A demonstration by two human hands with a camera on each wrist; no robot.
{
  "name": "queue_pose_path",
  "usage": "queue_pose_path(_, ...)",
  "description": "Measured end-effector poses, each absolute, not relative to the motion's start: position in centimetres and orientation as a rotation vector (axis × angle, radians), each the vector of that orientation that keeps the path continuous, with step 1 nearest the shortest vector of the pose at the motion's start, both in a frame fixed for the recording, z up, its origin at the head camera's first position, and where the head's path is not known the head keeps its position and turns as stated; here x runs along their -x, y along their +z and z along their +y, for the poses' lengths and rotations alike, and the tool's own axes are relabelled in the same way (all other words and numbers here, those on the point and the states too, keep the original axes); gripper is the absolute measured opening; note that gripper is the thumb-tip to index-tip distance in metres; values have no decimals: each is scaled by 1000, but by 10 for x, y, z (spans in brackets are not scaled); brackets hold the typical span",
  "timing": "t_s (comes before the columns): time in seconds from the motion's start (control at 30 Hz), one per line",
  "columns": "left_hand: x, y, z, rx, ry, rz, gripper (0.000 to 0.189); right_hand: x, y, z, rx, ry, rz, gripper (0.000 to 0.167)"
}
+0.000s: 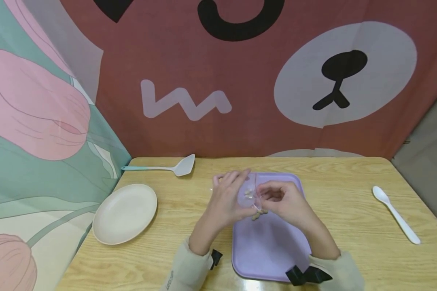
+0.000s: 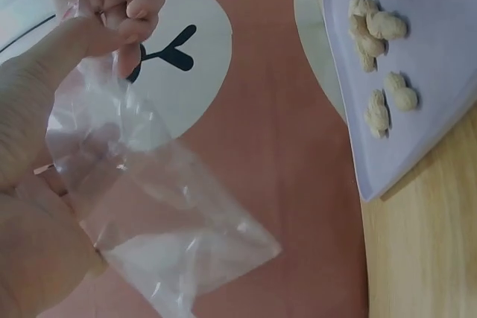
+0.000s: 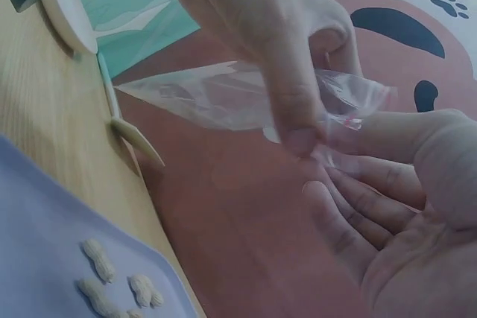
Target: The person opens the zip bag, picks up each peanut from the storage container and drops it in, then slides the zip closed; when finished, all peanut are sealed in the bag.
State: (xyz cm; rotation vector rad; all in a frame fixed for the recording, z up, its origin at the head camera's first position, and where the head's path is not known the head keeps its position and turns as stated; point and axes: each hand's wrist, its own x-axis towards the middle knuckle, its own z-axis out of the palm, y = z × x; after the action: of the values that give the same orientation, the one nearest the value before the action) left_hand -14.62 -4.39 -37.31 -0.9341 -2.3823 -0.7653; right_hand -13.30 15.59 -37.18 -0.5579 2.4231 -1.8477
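A clear plastic zip bag (image 2: 201, 251) with a red line along its mouth is held up over the lilac tray (image 1: 269, 252). My left hand (image 1: 223, 200) grips it between thumb and fingers, the body of the bag hanging beside the palm. At the bag's mouth, the thumb and fingers of my right hand (image 1: 287, 202) pinch the plastic edge. Both wrist views show the bag thin and wrinkled. Several unshelled peanuts (image 2: 376, 27) lie on the tray below; in the head view the bag and hands partly cover them.
To the left on the wooden table (image 1: 189, 214) is a cream plate (image 1: 125, 214). Behind it lies a spatula (image 1: 183, 165) with a teal handle. A white spoon (image 1: 397, 214) rests at the right. A printed cloth (image 1: 222, 129) hangs along the back edge.
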Motion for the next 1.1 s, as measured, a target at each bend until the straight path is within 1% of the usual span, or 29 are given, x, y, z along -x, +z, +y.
queue_pose_path(0.1, 147, -373, -45, 953, -743, -2380, 90, 133, -371, 158, 540, -1834, 2398, 32)
queue_pose_path(0.2, 147, -372, -47, 989, -698, -2396, 96, 133, -370, 159, 521, -1802, 2392, 40)
queue_pose_path(0.3, 148, -369, -47, 1026, -647, -2394, 99, 133, -369, 159, 527, -1776, 2401, 43)
queue_pose_path(0.57, 147, -366, -49, 1007, -586, -2350, 87, 132, -371, 154, 579, -1828, 2463, 30)
queue_pose_path(0.7, 147, -368, -50, 988, -638, -2340, 83, 132, -371, 153, 589, -1862, 2485, 27)
queue_pose_path(0.8, 147, -369, -51, 972, -709, -2335, 81, 132, -372, 155, 604, -1907, 2489, 22)
queue_pose_path(0.93, 148, -370, -54, 929, -771, -2358, 82, 132, -372, 158, 623, -1972, 2480, 19)
queue_pose_path(1.1, 149, -372, -58, 895, -813, -2377, 86, 131, -371, 162, 610, -1936, 2566, 17)
